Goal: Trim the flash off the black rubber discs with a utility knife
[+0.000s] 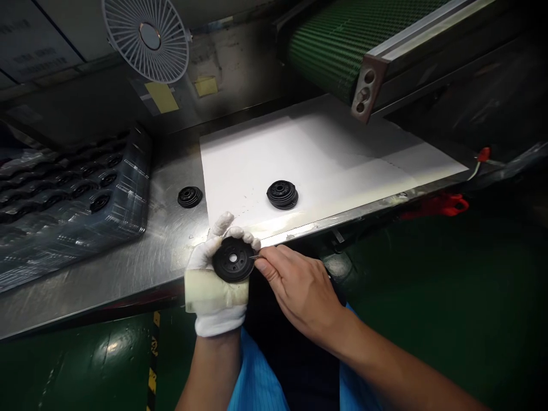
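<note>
My left hand, in a white fabric glove with a wrapped band across the palm, is shut on a black ribbed disc with a central hole. My right hand is bare and pinches a thin metal pick, too small to identify more exactly, with its tip at the disc's edge. Farther off, a similar black disc lies on a white sheet, and another sits on the steel table.
A clear plastic tray holding several black discs lies at the left of the table. A green conveyor belt runs above the far edge. A white fan grille stands at the back, and a red fitting hangs below the table's right edge.
</note>
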Available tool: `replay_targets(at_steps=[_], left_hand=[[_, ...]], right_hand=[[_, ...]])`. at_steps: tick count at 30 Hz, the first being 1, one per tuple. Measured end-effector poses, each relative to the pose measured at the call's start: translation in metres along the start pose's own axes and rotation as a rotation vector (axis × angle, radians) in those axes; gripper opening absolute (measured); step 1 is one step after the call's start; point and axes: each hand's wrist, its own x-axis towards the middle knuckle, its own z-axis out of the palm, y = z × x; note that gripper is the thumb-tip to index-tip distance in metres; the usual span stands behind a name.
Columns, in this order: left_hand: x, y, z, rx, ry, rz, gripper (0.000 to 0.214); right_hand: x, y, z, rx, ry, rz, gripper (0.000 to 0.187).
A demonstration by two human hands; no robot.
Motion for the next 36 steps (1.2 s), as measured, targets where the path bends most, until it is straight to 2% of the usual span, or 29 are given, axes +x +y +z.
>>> replay_targets(at_steps=[4,8,13,17,19,22,26,31,36], left_hand=[[0.005,-0.004,0.004,-0.042,0.068,0.053,0.012],[0.009,-0.007,0.006,-0.102,0.143,0.104,0.007],[0.01,-0.01,0.001,-0.122,0.123,0.198,0.008],[0.004,-0.004,-0.006,0.003,0.012,-0.011,0.031],[0.002,0.001,-0.007,0.016,-0.024,-0.058,0.039],[0.004,0.003,-0.005,-0.019,-0.005,0.0,0.028],[0.009,-0.001,0.0,-0.052,0.085,0.061,0.011],[0.009,-0.006,0.003,-0.109,0.123,0.149,0.006],[0.008,-0.01,0.0,-0.118,0.129,0.165,0.008]], right_hand=[[-0.001,0.001,0.005,-0.069,0.061,-0.019,0.028],[-0.005,-0.004,0.012,-0.075,0.067,-0.028,0.029],[-0.006,-0.01,0.014,-0.058,0.055,-0.064,0.026],[-0.004,-0.004,0.01,-0.033,0.021,-0.076,0.026],[-0.003,0.0,0.009,-0.027,0.034,-0.067,0.025],[-0.002,0.002,0.009,-0.039,0.067,-0.043,0.025],[-0.004,-0.003,0.011,-0.044,0.07,-0.035,0.027],[-0.004,-0.004,0.013,-0.039,0.088,-0.022,0.025],[-0.007,-0.005,0.013,-0.027,0.063,-0.018,0.025]])
